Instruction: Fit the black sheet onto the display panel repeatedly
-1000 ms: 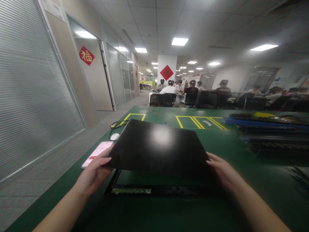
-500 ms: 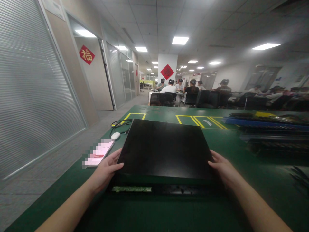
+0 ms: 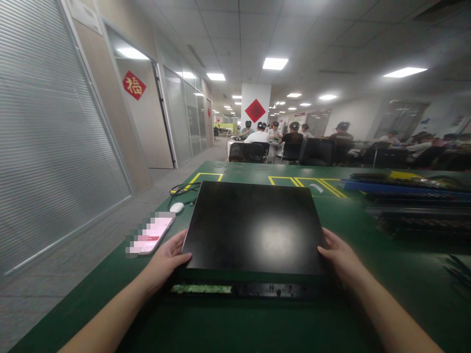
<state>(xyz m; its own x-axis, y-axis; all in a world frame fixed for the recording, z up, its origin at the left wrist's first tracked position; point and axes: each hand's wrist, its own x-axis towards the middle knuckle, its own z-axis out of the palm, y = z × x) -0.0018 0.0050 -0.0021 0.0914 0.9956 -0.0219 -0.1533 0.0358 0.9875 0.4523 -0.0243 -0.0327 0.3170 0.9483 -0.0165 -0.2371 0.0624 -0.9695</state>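
A glossy black display panel point(image 3: 243, 220) is held between my two hands over the green table, its face tilted up toward me. My left hand point(image 3: 167, 260) grips its left edge, thumb on the front face and fingers behind. On the opposite edge, my right hand point(image 3: 340, 255) holds it the same way. Below the panel's near edge shows a dark strip with a narrow green circuit board point(image 3: 202, 289) at its left part. Whether that strip is joined to the panel, I cannot tell. The fingertips behind the panel are hidden.
Left of the panel lie a phone point(image 3: 156, 235), a white mouse point(image 3: 177, 208) and a black cable point(image 3: 180, 189). Stacked dark and blue parts point(image 3: 397, 189) occupy the table's right side. Yellow tape outlines point(image 3: 298, 184) mark the far part. Several people sit at tables beyond.
The panel has tilted slightly, and a bright light reflection now shows on its face. Both hands keep their grip on its edges.
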